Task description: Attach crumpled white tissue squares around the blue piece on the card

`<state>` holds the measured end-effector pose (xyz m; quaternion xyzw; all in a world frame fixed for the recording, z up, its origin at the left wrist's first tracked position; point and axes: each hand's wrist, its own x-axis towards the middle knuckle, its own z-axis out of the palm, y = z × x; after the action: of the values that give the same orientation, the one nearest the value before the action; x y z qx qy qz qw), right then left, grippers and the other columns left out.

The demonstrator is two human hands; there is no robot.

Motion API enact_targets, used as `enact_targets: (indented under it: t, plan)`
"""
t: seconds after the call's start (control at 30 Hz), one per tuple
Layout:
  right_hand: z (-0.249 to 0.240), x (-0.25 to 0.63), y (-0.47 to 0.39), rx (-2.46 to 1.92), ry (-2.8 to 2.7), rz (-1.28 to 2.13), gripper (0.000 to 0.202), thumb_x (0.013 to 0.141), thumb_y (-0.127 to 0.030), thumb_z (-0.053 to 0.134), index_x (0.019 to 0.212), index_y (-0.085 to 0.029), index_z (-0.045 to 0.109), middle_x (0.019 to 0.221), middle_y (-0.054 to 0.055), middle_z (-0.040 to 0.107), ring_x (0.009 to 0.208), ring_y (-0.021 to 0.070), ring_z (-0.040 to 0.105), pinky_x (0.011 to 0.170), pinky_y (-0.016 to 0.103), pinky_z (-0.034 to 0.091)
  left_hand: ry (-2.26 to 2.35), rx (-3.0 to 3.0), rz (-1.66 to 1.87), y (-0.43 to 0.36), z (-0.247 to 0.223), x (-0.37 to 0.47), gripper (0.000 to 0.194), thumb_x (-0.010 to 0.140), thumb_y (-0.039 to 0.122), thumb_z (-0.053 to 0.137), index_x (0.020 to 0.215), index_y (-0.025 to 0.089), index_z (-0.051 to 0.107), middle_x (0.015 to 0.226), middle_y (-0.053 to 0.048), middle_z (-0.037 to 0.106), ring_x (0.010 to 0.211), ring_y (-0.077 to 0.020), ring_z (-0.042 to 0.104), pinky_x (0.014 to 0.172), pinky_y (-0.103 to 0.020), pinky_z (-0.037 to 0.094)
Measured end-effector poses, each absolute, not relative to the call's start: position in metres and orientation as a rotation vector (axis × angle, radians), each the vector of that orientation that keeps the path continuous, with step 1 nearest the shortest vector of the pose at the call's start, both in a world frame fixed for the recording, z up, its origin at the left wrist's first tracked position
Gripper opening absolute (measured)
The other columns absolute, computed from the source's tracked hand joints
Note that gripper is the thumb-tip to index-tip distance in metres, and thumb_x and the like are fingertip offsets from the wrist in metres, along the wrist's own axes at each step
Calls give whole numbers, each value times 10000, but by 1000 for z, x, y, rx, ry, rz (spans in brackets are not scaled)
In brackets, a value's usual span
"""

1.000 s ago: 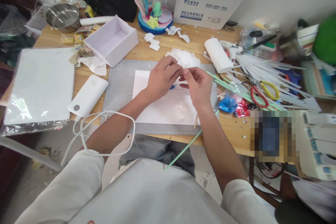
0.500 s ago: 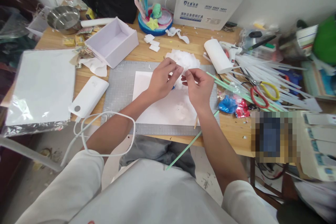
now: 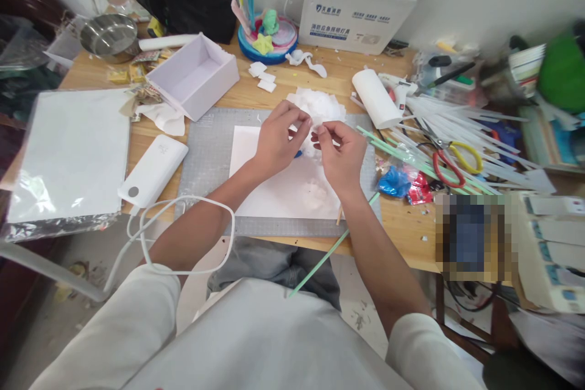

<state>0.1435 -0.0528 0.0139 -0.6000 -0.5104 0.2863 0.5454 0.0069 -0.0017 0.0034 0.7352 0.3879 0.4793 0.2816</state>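
Note:
My left hand (image 3: 282,139) is closed in a pinch above the cutting mat (image 3: 208,152). Facing it, my right hand (image 3: 342,151) pinches too, its fingertips a small gap from the left ones. What the fingers hold is too small and pale to make out against the white fluffy cotton-like pile (image 3: 320,103) just behind them. Below the hands lies a white paper sheet (image 3: 260,186), bearing a second whitish tuft (image 3: 315,194) near my right wrist. A small blue thing (image 3: 298,154) shows partly beside my left fingers.
Scissors (image 3: 441,158), white strips (image 3: 479,128) and green sticks (image 3: 393,152) lie at the right, near a white roll (image 3: 377,97) and a glue gun (image 3: 403,90). At the left are an open box (image 3: 196,82), a power bank (image 3: 154,170) and its looping cable (image 3: 233,237).
The whole view has shifted slightly. My hands keep nearly the same pinched pose, with the fingertips a little further apart than before.

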Motion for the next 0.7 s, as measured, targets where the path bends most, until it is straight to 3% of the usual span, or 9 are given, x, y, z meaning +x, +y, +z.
enact_targets:
  t: [0.1,0.3,0.7]
  plan:
    - [13,143,-52,-1389,-1156,752,214,879,-422,667,822,-217,683,744,-8,705,728,142,706,648,268,592,1067,1952,1290,-1,3,8,99,945,207,611,892,169,685,928,-36,620,831,-88,612,625,-139,539]
    - [15,139,-52,-1374,-1077,898,358,827,-564,698,766,-212,666,712,-14,667,677,136,688,554,244,591,968,2053,1312,0,-3,8,96,932,207,617,927,151,695,935,-36,596,832,-95,608,662,-168,580]
    - [11,137,-52,-1350,-1048,826,267,859,-450,675,741,-213,642,656,-41,640,609,113,675,569,231,572,1098,1858,1211,-2,6,9,81,890,222,671,857,151,693,901,-36,637,839,-103,625,578,-129,521]
